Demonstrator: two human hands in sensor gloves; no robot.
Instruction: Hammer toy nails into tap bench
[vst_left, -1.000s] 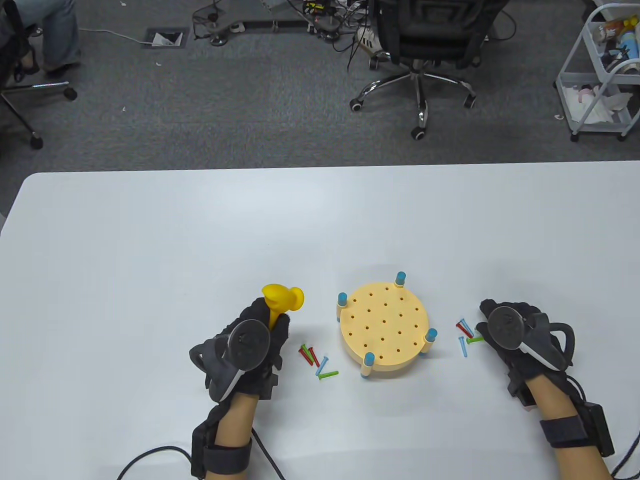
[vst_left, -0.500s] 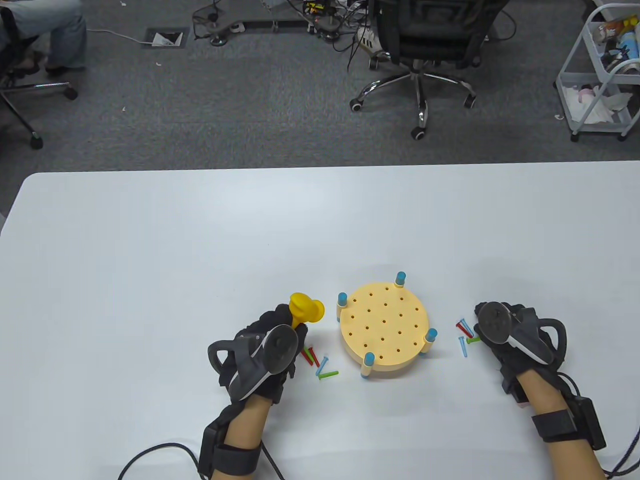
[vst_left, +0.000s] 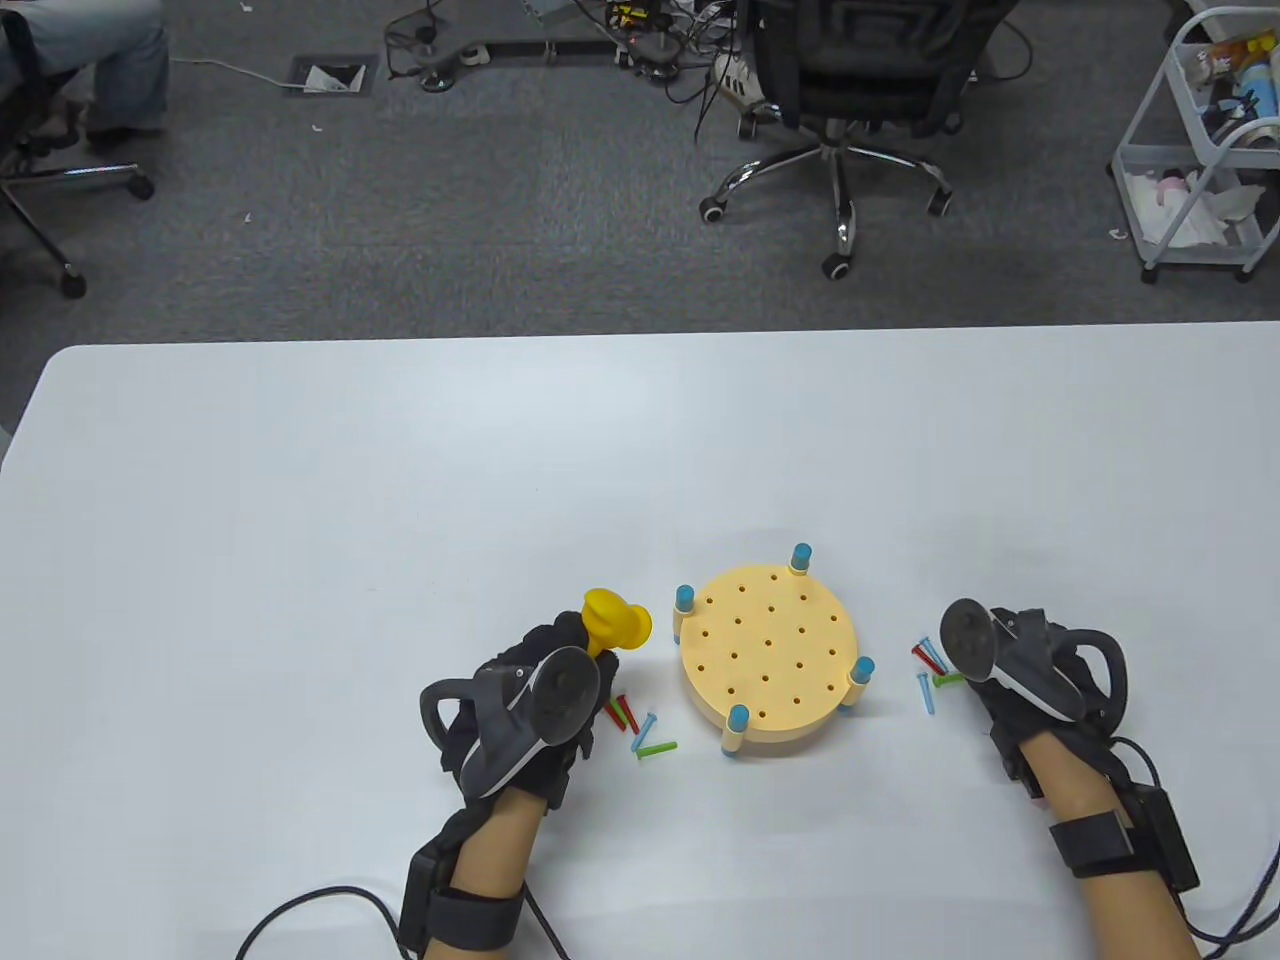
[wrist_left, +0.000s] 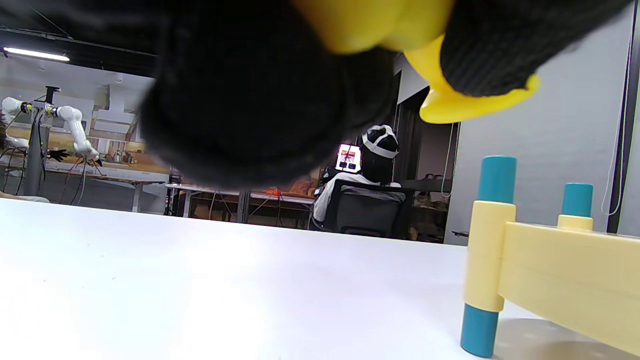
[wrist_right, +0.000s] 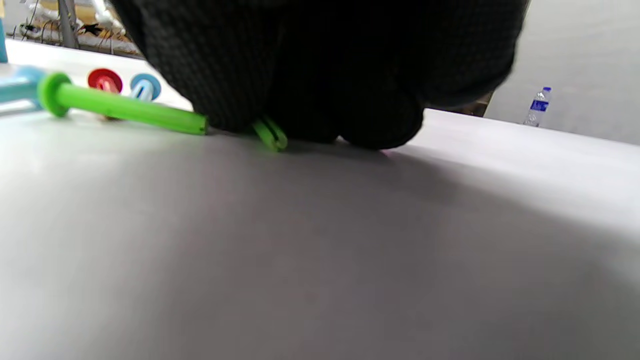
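Observation:
The round pale-yellow tap bench stands on blue-tipped legs, its holes empty; its edge shows in the left wrist view. My left hand grips the yellow toy hammer by its handle, head up, just left of the bench; the hammer also shows in the left wrist view. My right hand is right of the bench. Its fingertips are bunched down on a green nail that lies on the table. Red and blue nails lie beside it.
Another small pile of red, blue and green nails lies between my left hand and the bench. The white table stretches away behind the bench. An office chair and a cart stand on the floor beyond.
My left hand has carried the hammer to the right, closer to the bench. My right hand has shifted slightly left and rolled onto the nails.

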